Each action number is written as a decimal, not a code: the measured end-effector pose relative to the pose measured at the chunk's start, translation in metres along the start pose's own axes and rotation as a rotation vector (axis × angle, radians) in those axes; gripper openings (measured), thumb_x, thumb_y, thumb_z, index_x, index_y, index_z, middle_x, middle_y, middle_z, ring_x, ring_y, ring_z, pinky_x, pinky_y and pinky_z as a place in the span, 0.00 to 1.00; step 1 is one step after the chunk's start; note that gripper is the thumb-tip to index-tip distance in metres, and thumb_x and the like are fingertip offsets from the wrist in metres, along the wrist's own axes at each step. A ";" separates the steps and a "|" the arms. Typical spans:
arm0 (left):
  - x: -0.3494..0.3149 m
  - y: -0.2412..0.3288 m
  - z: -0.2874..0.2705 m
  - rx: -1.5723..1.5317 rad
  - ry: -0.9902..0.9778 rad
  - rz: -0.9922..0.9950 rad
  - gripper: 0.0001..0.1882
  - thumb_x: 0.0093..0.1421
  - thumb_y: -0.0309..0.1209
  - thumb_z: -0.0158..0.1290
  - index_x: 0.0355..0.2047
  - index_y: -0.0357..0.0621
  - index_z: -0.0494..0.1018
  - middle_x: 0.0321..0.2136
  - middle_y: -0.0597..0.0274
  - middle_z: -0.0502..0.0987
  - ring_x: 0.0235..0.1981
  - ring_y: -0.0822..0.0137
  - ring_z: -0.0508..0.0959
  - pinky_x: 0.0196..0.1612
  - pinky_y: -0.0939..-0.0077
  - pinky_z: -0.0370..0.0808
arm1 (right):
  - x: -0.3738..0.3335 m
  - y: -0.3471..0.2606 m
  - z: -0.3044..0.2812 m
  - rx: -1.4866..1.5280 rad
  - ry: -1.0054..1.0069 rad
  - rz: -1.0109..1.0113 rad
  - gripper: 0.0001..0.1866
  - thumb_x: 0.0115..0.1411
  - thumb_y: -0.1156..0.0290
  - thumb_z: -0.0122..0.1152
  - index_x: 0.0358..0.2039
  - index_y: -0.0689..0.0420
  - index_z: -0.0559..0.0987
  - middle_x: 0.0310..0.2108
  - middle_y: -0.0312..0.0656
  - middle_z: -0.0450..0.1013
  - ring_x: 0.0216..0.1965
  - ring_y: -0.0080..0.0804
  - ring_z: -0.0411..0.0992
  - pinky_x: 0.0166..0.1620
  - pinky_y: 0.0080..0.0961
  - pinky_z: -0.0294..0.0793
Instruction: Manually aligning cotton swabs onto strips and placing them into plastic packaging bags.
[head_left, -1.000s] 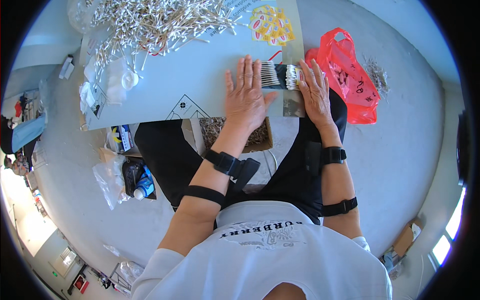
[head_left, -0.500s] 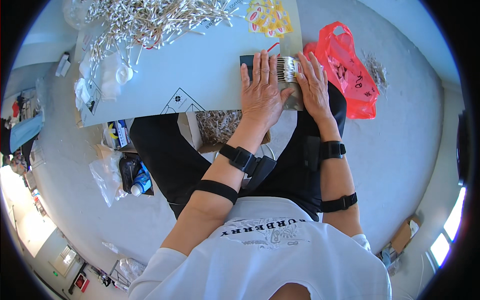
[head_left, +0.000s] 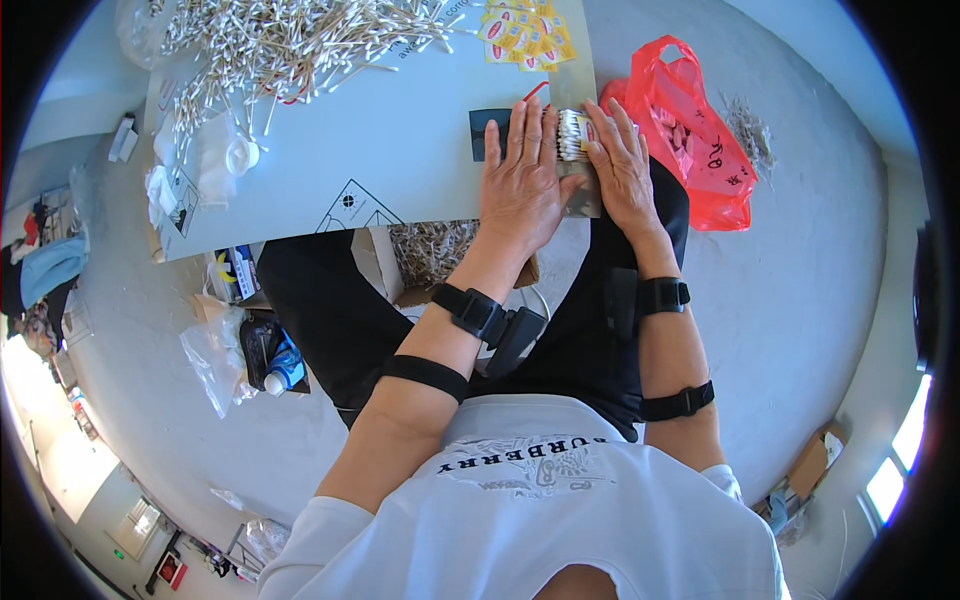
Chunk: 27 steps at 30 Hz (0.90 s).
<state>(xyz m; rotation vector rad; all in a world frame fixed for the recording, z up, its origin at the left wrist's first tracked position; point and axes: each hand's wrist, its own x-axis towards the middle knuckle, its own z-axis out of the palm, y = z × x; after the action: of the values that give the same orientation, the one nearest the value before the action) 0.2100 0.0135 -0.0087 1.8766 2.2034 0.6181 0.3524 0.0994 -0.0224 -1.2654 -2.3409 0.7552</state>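
Observation:
A bundle of white-tipped cotton swabs [head_left: 573,135] lies at the right end of the table, between my two hands. Part of a yellow-and-white label shows beside it, mostly covered by fingers. My left hand [head_left: 522,178] rests flat on the left side of the bundle, fingers stretched out, partly over a dark flat sheet [head_left: 487,142]. On the other side, my right hand [head_left: 622,172] lies with its fingers extended, touching the bundle's right end and the label. What is under both palms is hidden.
A big heap of loose cotton swabs [head_left: 310,45] covers the table's [head_left: 330,150] far left, near clear plastic packs [head_left: 218,165]. Yellow packets [head_left: 525,35] lie at the back. A red plastic bag [head_left: 700,150] stands to the right. Below the table edge is a box of swabs [head_left: 428,250].
My hands have come closer together, and the visible row of swabs between them is narrower. The table has shifted slightly left in the picture.

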 end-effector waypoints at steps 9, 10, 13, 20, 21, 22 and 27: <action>0.008 -0.014 0.000 -0.384 0.191 -0.025 0.37 0.66 0.36 0.47 0.69 0.35 0.46 0.69 0.40 0.49 0.71 0.47 0.50 0.70 0.52 0.48 | 0.002 0.004 0.003 0.196 0.255 0.009 0.28 0.68 0.62 0.52 0.67 0.50 0.63 0.67 0.51 0.57 0.69 0.46 0.54 0.68 0.40 0.52; 0.010 -0.015 0.000 -0.511 0.321 -0.040 0.35 0.67 0.32 0.46 0.69 0.33 0.44 0.69 0.38 0.48 0.70 0.44 0.50 0.70 0.54 0.50 | 0.004 0.000 0.004 0.604 0.411 0.215 0.28 0.68 0.63 0.54 0.66 0.56 0.63 0.65 0.52 0.60 0.65 0.44 0.59 0.66 0.36 0.56; 0.017 -0.012 0.002 -0.666 0.310 -0.076 0.33 0.69 0.30 0.43 0.69 0.34 0.44 0.69 0.39 0.47 0.70 0.43 0.51 0.70 0.58 0.50 | 0.012 0.012 0.009 1.306 0.590 0.488 0.25 0.67 0.66 0.54 0.63 0.61 0.67 0.58 0.50 0.69 0.57 0.39 0.70 0.62 0.37 0.66; 0.027 -0.003 0.013 -0.977 0.379 -0.146 0.28 0.72 0.35 0.39 0.68 0.33 0.51 0.68 0.44 0.53 0.69 0.54 0.56 0.68 0.64 0.53 | 0.023 0.009 0.027 1.602 0.276 0.441 0.20 0.71 0.63 0.47 0.57 0.62 0.72 0.53 0.47 0.73 0.54 0.37 0.72 0.59 0.35 0.70; 0.028 -0.001 0.014 -0.975 0.378 -0.143 0.28 0.72 0.35 0.39 0.68 0.33 0.51 0.68 0.44 0.53 0.69 0.54 0.56 0.68 0.64 0.53 | 0.023 0.009 0.026 1.604 0.278 0.439 0.20 0.71 0.63 0.47 0.57 0.62 0.72 0.53 0.47 0.73 0.54 0.37 0.72 0.59 0.35 0.70; 0.029 0.002 0.014 -1.064 0.399 -0.162 0.28 0.72 0.35 0.39 0.67 0.33 0.51 0.68 0.44 0.54 0.68 0.56 0.57 0.68 0.65 0.54 | 0.021 0.010 0.025 1.578 0.253 0.457 0.20 0.71 0.62 0.47 0.56 0.63 0.73 0.52 0.46 0.74 0.52 0.36 0.73 0.57 0.33 0.72; 0.032 0.012 0.010 -1.115 0.370 -0.212 0.28 0.72 0.37 0.38 0.67 0.32 0.52 0.66 0.44 0.57 0.67 0.57 0.59 0.67 0.67 0.56 | 0.018 0.008 0.025 1.560 0.292 0.504 0.20 0.72 0.61 0.46 0.52 0.63 0.75 0.47 0.44 0.75 0.46 0.31 0.75 0.52 0.29 0.75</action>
<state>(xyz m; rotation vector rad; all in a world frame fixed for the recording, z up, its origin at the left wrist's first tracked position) 0.2192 0.0479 -0.0081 0.9679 1.5484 1.7590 0.3339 0.1113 -0.0461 -0.9595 -0.6058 1.8020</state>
